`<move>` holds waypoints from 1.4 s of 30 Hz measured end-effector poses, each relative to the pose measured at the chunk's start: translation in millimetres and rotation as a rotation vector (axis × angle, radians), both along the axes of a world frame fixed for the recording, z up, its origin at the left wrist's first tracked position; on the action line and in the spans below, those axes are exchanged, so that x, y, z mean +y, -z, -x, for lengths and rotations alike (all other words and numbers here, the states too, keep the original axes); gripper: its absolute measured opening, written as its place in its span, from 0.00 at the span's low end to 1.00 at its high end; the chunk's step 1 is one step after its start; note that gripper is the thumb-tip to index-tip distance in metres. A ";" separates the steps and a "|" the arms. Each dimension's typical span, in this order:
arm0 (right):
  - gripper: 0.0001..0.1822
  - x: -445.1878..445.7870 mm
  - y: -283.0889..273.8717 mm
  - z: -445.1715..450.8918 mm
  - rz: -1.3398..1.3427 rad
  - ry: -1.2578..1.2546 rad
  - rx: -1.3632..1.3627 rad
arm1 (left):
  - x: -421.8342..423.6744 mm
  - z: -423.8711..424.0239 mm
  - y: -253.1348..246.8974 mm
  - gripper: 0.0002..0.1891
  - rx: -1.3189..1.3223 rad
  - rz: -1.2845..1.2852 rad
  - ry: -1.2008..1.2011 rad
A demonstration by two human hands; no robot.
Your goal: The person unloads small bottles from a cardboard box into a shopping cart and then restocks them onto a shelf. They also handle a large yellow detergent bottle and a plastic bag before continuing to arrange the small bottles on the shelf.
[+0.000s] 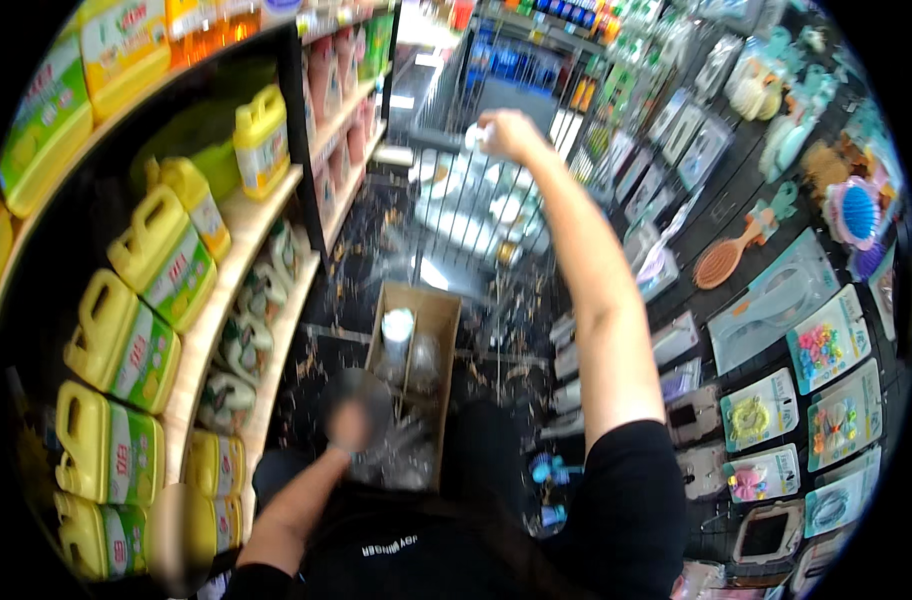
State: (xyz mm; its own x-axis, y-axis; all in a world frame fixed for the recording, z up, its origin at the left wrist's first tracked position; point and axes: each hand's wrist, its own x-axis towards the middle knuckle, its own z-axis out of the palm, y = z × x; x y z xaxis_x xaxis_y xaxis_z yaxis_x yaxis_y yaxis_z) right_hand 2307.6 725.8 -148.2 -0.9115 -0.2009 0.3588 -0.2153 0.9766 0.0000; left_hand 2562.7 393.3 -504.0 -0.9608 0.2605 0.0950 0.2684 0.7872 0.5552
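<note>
My right hand (510, 135) reaches far forward over the wire shopping cart (456, 202), its fingers closed around a small white object (475, 137) that I cannot identify. Clear plastic-wrapped goods (463, 217) show through the cart's bars. My left hand (349, 426) is low, beside the left edge of an open cardboard box (453, 330); a blurred patch covers it, so its fingers are hidden. The box stands on the floor and has a divider. Inside are a white-topped cylindrical item (397, 326) and several clear plastic pieces (403, 457).
Shelves on the left hold yellow jugs (125, 330) with green labels and pink bottles (327, 75). On the right, a display wall carries packaged hair accessories (835, 337) and an orange hairbrush (718, 262). The floor is dark, glossy tile (493, 300).
</note>
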 end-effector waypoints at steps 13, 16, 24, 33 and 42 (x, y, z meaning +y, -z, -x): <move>0.04 -112.2 234.9 -104.6 0.176 -0.501 -0.093 | 11.3 -1.0 -1.7 0.20 -0.207 0.132 -0.087; 0.06 -106.4 360.0 -75.1 0.115 -0.356 -0.250 | 26.5 2.8 -35.0 0.13 -0.083 0.227 -0.129; 0.15 -118.4 458.1 -60.9 0.020 -0.141 -0.401 | 18.3 0.0 -12.6 0.18 -0.283 0.172 -0.145; 0.23 -91.1 249.0 -117.5 0.423 -0.378 -0.325 | 20.1 2.2 3.3 0.15 -0.144 0.088 -0.157; 0.22 -11.8 -109.7 -207.2 0.614 -0.420 0.319 | 12.7 4.7 15.1 0.11 -0.136 0.060 -0.130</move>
State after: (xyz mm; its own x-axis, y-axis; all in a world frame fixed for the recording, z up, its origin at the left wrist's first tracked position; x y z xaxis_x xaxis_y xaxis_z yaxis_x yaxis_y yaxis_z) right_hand 2514.8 714.0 -38.5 -0.6386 -0.1864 0.7466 -0.6445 0.6597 -0.3865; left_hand 2558.0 406.0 -519.1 -0.9896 0.1351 -0.0498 0.0884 0.8431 0.5304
